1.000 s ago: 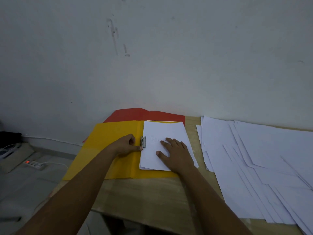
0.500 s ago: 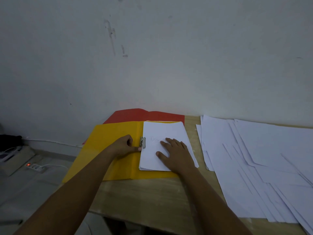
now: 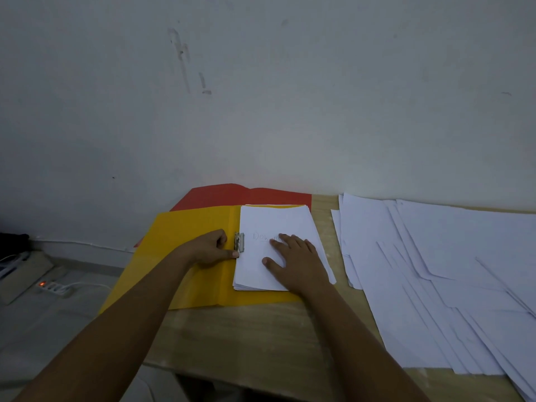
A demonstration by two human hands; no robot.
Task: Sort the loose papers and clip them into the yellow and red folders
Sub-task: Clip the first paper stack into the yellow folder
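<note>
Clip (image 3: 239, 242) lies at the stack's (image 3: 278, 221) left edge, its long axis running away from the person, on the open yellow folder (image 3: 185, 227). Left hand (image 3: 207, 249) is nearer, just left of it, fingers curled, thumb tip touching the clip's near end. Right hand (image 3: 297, 261) presses flat on the stack. Red folder (image 3: 261, 192) sits behind; loose papers (image 3: 435, 271) spread right.

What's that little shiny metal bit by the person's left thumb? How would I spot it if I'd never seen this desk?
Start at the open yellow folder on the wooden table, with a white paper stack on its right half. At the stack's left edge, beside the fold, sits the metal clip; the left hand touches its near end. It is the only silvery thing among flat paper and card.
</note>
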